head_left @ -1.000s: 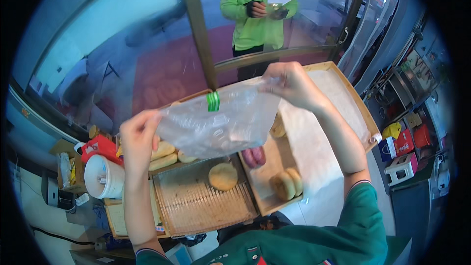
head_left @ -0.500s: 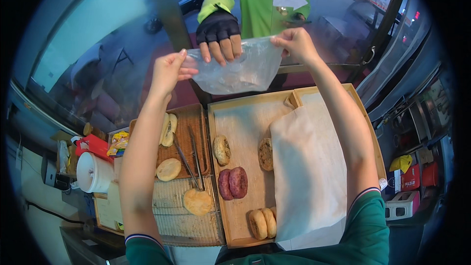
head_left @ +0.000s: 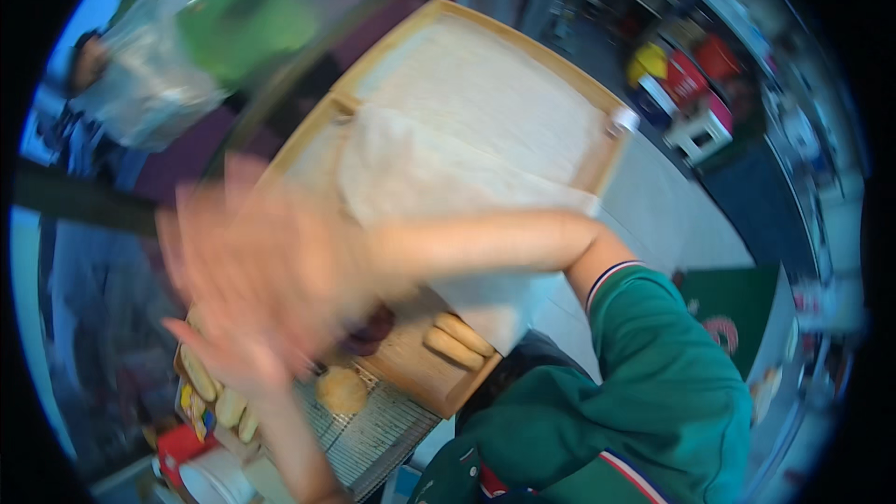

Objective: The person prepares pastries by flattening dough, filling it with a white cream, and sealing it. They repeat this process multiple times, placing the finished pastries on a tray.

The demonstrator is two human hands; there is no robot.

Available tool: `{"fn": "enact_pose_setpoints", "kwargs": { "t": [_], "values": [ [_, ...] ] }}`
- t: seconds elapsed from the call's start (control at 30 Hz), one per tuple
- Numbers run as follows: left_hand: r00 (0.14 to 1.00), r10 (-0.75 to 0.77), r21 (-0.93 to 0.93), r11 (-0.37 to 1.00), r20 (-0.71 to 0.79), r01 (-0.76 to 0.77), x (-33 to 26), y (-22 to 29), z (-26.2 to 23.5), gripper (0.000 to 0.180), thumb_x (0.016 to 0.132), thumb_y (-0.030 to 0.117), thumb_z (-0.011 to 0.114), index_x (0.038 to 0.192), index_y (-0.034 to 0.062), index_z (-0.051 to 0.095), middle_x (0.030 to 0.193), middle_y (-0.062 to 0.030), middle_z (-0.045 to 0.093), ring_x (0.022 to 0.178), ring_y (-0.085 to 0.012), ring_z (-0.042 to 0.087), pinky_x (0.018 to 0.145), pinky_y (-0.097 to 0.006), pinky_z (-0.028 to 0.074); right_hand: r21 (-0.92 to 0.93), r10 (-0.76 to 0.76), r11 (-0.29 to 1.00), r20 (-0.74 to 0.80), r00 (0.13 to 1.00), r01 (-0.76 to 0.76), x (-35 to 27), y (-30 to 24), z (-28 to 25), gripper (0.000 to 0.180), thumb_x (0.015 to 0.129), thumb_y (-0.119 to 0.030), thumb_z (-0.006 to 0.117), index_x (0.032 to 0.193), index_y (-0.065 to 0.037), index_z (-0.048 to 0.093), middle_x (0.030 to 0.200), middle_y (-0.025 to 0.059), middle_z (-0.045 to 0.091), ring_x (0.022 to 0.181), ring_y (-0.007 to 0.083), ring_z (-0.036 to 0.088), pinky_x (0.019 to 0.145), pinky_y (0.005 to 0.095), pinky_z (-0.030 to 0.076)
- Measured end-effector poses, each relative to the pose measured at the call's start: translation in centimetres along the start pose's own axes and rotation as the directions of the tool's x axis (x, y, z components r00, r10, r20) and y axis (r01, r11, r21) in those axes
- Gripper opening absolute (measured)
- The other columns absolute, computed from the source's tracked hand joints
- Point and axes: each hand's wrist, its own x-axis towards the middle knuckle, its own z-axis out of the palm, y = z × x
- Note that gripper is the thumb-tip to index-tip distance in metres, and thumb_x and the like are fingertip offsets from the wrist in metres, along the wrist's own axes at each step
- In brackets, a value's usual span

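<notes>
Both my hands are smeared by motion and overlap above the left part of the bread tray. My right hand [head_left: 299, 243] comes across from the right, its fingers spread with nothing seen in them. Just below it, my left hand [head_left: 238, 345] looks open too, thumb stretched out. The clear plastic bag [head_left: 154, 84] is apart from my hands, at the upper left beside the other person's hand [head_left: 91, 61]. Under my hands are a dark purple bun [head_left: 371, 331], partly hidden, and a round flat bread [head_left: 343, 390] on the wire rack [head_left: 378, 443].
Pale flat breads [head_left: 457, 341] lie in the wooden tray [head_left: 457, 399], partly lined with a white cloth [head_left: 420, 168]. Long breads [head_left: 229, 406], a red package [head_left: 182, 446] and a white bucket [head_left: 215, 478] stand at lower left. A green box [head_left: 733, 308] is at right.
The bag has left my hands and is now by the other person. My hands have come back together over the tray. The view has swung to the right.
</notes>
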Motion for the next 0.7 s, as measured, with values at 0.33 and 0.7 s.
{"fn": "enact_pose_setpoints", "kwargs": {
  "t": [0.33, 0.7],
  "values": [
    [0.700, -0.653, 0.377, 0.595, -0.290, 0.710, -13.7, -19.0, 3.1, 0.073, 0.096, 0.059, 0.036, 0.131, -0.0039, 0.044, 0.145, -0.0229, 0.037, 0.130, -0.0317, 0.043, 0.108, -0.042, 0.032, -0.796, 0.793, 0.372, 0.006, 0.609, -0.477, -26.5, -11.4, -26.3, 0.034, 0.073, -0.018, 0.074, 0.103, -0.004, 0.066, 0.126, 0.0189, 0.054, 0.118, 0.0359, 0.052, 0.098, 0.0474, 0.042],
    [0.676, -0.581, 0.616, 0.343, -0.454, 0.709, -6.0, -32.5, 4.7, 0.024, 0.096, 0.012, 0.053, 0.115, -0.0022, 0.058, 0.111, -0.0114, 0.066, 0.102, -0.0156, 0.061, 0.095, -0.031, 0.044, 0.068, 0.805, -0.298, -0.517, -0.290, -0.952, -42.3, 2.4, -52.9, 0.030, 0.081, -0.037, 0.074, 0.073, -0.010, 0.062, 0.062, -0.0010, 0.056, 0.052, 0.0077, 0.051, 0.045, 0.0222, 0.034]
  ]
}}
